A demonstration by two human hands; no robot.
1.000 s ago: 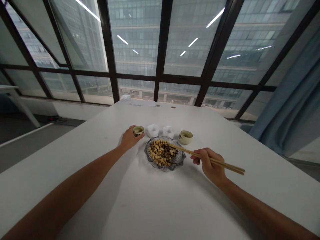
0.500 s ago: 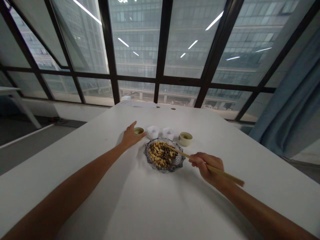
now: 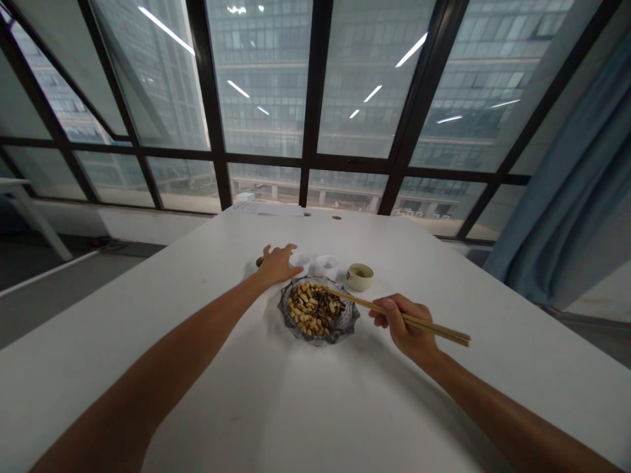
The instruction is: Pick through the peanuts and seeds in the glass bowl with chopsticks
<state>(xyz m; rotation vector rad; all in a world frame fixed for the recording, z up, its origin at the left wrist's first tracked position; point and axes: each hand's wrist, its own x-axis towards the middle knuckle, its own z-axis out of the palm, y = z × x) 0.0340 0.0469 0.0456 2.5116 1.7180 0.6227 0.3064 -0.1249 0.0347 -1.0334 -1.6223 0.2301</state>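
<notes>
A glass bowl (image 3: 345, 322) of nuts and dark seeds (image 3: 313, 307) sits mid-table. My right hand (image 3: 407, 328) grips a pair of wooden chopsticks (image 3: 394, 312), their tips resting over the bowl's right side. My left hand (image 3: 277, 263) reaches past the bowl's far left edge with fingers spread, hovering over a small cup that it mostly hides, and close to the left white square cup (image 3: 300, 261). A second white square cup (image 3: 328, 266) and a beige round cup (image 3: 359, 276) stand in a row behind the bowl.
The white table (image 3: 305, 407) runs to a wall of large windows (image 3: 266, 98). Papers (image 3: 269, 209) lie at its far edge. A blue curtain (image 3: 566, 197) hangs at the right. Another table's leg (image 3: 29, 210) shows at the far left.
My left hand let go of the small left cup, opened, and moved right over it toward the white cups. My right hand shifted the chopsticks slightly, tips still over the bowl.
</notes>
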